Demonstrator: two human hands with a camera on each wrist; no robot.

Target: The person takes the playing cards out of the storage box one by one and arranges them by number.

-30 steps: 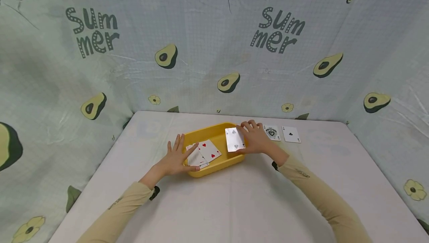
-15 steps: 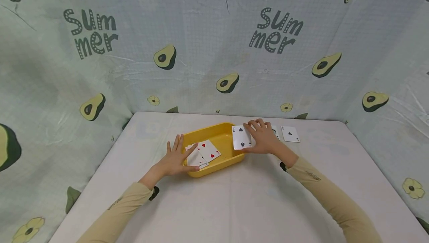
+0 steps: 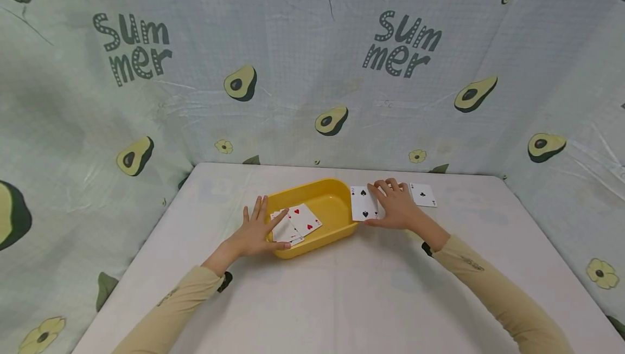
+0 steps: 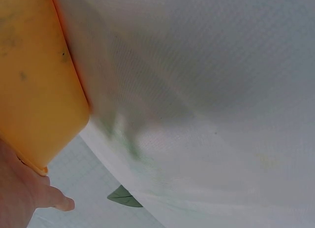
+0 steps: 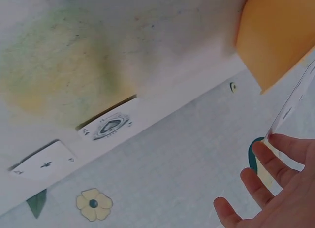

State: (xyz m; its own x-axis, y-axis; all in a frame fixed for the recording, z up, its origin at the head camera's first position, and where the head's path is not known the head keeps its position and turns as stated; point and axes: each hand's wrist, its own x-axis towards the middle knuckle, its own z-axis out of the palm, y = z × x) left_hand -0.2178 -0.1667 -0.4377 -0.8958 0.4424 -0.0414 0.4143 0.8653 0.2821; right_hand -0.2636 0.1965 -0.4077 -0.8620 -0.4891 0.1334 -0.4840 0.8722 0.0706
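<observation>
The left hand [image 3: 251,235], fingers spread, rests on the tray [image 3: 334,210]; pressing hard could tip it, sliding its cards [image 3: 305,219]. By the tray's right end, the right hand [image 3: 401,210] pinches the 2 of spades [image 3: 363,204] by its right side; a slack grip could drop it near the spade ace [image 5: 111,125].

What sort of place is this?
Perhaps a small screened-off booth for tabletop work: avocado-print sheeting rises behind and beside a pale table, which bears a yellow tray and playing cards.
</observation>
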